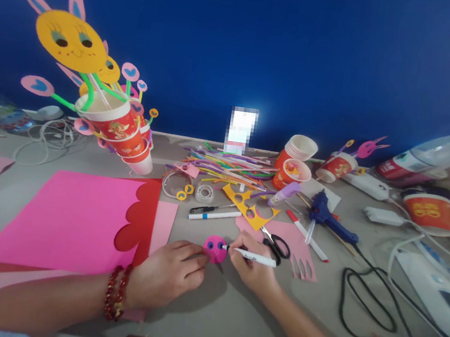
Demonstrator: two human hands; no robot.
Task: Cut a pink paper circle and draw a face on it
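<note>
A small pink paper circle [214, 256] with two dark blue eye spots lies flat on the table. My left hand [172, 272], fingers curled together, pins its left edge down. My right hand [252, 263] grips a white acrylic marker [257, 257], whose black tip touches the circle at the right eye spot. Just above the circle are a blue-banded white marker [214, 215] and a black pen [203, 209]. Black-handled scissors [279, 246] lie beyond my right hand, by a yellow sheet with round cut-outs [251, 205].
Pink and red paper sheets [64, 219] spread on the left. Decorated paper cups with a yellow rabbit face [71, 40] stand behind them. Colourful pipe cleaners [225, 167] are piled at the back. On the right lie a blue glue gun [330, 218] and its looped black cable [373, 334].
</note>
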